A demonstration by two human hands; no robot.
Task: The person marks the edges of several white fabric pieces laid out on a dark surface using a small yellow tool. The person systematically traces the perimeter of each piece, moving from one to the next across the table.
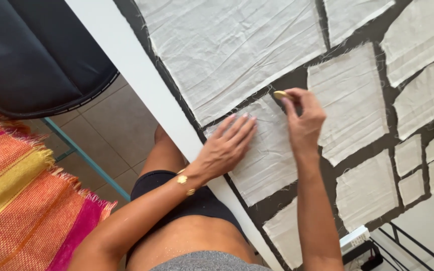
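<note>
The pale fabric piece (264, 150), a creased off-white panel, lies flat at the middle of the frame on dark cloth (297, 80) that covers the surface. The left hand (225, 146) is spread flat on it, fingers together and pointing up-right, gripping nothing and pinning it down. The right hand (305, 120) has its grip pinched narrow on a small yellowish chalk (280, 94), whose tip meets the panel's upper corner.

The step in hand looks like tracing the panel's outline onto the dark cloth. The next stroke seems to call for keeping the chalk tight against the frayed edge while the flat hand stops the panel from creeping.

Room is tight. A larger pale piece (227, 50) lies just above, another pale piece (350, 105) just to the right, with only narrow dark gaps between. More pieces fill the right side of the frame. The white surface edge (141, 80) runs diagonally close to the panel's left side. Beyond it are tiled floor (111, 130), a striped woven textile (21, 200) at lower left and a dark cushion (36, 50) at upper left.
</note>
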